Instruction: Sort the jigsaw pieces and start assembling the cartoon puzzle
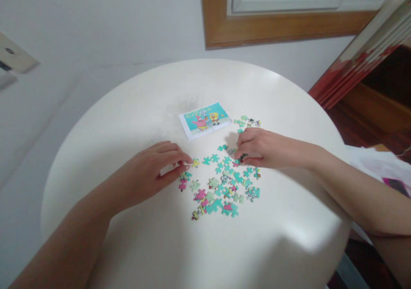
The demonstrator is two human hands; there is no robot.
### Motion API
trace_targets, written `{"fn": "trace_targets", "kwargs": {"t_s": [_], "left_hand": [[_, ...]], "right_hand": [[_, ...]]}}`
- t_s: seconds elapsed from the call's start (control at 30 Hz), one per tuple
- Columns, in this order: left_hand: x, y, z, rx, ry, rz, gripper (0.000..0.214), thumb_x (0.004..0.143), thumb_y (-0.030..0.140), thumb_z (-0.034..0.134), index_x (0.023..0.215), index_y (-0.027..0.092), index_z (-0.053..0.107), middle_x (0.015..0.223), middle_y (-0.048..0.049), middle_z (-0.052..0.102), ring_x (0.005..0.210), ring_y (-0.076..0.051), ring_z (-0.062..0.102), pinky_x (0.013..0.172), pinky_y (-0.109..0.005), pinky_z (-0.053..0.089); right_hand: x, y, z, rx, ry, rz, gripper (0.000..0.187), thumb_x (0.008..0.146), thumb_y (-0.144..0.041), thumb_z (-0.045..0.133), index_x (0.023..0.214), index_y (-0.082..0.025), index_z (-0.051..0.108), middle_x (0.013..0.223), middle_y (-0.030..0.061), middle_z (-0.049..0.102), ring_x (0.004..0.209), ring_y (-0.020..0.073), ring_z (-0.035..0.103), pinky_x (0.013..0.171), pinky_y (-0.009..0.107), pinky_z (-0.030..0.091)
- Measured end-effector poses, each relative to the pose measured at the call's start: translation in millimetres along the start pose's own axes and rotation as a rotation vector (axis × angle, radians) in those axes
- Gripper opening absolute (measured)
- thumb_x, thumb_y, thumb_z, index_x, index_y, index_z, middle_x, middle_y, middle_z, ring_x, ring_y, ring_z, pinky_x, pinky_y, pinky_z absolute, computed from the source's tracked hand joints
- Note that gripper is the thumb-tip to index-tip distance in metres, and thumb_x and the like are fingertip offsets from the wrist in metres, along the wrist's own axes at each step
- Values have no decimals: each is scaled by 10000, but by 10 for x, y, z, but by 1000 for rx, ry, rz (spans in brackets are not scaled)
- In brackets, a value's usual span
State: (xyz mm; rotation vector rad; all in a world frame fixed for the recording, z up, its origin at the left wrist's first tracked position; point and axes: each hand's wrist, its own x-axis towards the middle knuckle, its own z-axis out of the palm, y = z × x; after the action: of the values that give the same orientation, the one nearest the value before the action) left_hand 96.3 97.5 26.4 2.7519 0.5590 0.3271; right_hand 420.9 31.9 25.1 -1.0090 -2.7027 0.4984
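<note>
My left hand (150,171) pinches a yellow puzzle piece (195,163) on the counter (128,109); at three o'clock, my right hand (261,148) curls over a dark piece (242,157), grip unclear.

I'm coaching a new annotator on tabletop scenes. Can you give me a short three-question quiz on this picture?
1. True or false: the picture card lies on the table beyond the loose puzzle pieces, as the wearer sees it.
2. What lies right at the fingertips of the left hand?
A. a yellowish piece
B. a pen
C. a cup
3. Which hand is closer to the small separate group of pieces beside the card: the left hand or the right hand?

Key: 1 true; 2 A; 3 the right hand.
</note>
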Motion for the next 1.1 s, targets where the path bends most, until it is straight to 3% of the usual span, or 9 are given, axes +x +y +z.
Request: {"fn": "trace_targets", "kwargs": {"t_s": [0.27,0.5,0.73,0.9,1.0,1.1], "left_hand": [[4,19,14,-8,-22,-1,202,991,270,501,1019,192,686,921,-41,663,876,-182,616,778,-281,467],[60,101,109,-60,-37,32,173,989,206,514,1031,214,681,888,-20,642,852,-163,592,767,-267,443],[99,274,232,-121,-74,55,196,968,158,535,1074,245,676,990,-20,629,962,-172,571,873,-287,435],[118,311,279,-142,-176,62,246,979,162,516,1118,272,687,999,-21,619,965,-172,570,878,-294,440],[121,306,275,-146,-180,56,245,984,174,516,1132,274,685,997,-26,616,963,-175,564,870,-299,441],[110,287,259,-133,-152,50,243,993,181,509,1150,269,672,998,-31,609,963,-176,553,865,-299,434]], "right_hand": [[-21,-72,-56,2,-7,17,191,912,-185,626,1081,-185,713,983,76,665,979,203,577,916,343,434],[43,-220,-22,59,27,-59,189,963,-183,543,1040,-173,715,957,83,664,935,194,564,882,327,427],[91,-244,38,58,7,-89,184,961,-197,563,1053,-167,719,960,96,663,930,205,556,873,342,417],[-10,-239,-110,143,-116,-73,153,930,-146,591,977,-197,727,912,63,667,913,190,574,853,317,425],[-79,-277,-177,217,-275,-15,150,887,-134,647,998,-201,722,939,54,681,931,191,596,837,306,444],[-87,-317,-160,224,-319,-2,186,862,-117,674,1021,-203,720,947,55,682,960,203,605,866,319,447]]}}
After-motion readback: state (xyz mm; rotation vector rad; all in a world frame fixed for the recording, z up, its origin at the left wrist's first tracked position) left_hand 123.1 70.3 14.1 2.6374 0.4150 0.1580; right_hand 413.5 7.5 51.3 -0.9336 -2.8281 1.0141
